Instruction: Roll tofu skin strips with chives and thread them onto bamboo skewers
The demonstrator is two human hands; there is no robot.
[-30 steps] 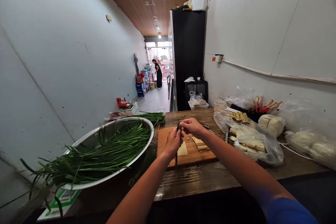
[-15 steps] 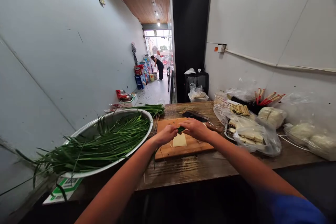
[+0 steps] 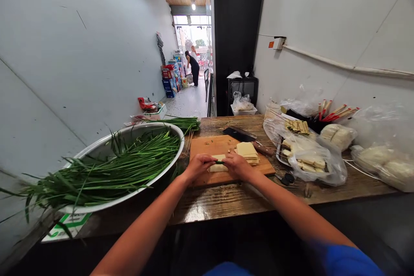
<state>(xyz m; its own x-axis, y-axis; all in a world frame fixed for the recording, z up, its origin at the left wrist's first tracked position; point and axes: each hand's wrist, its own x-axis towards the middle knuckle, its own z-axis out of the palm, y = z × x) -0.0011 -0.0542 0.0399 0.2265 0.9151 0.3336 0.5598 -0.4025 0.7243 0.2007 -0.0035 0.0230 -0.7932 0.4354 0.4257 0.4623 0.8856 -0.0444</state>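
- Narrow corridor, wooden table (image 3: 246, 200) across its near end, white walls close on both sides; far down the passage a person (image 3: 194, 68) bends over some boxes, well apart from us.
- Our left hand (image 3: 198, 166) and right hand (image 3: 237, 166) meet on the cutting board (image 3: 210, 144), each pinching an end of a green chive piece (image 3: 220, 162) laid across a pale tofu sheet (image 3: 216, 167). Both are closed on it, though from this angle we cannot quite see how firmly the fingers grip.
- We judge the chive could snap or slip loose if pulled too tight, and the thin sheet could tear or unroll.
- A cleaver (image 3: 241, 134) lies at the board's far edge, just behind the stack of sheets (image 3: 247, 151); reaching there carelessly risks the blade.
- On the left, the big metal bowl (image 3: 97, 151) of chives touches the board's side, so little room there.
- On the right, plastic bags (image 3: 310, 161) and skewers (image 3: 333, 114) crowd in; free space is mainly the near table strip.
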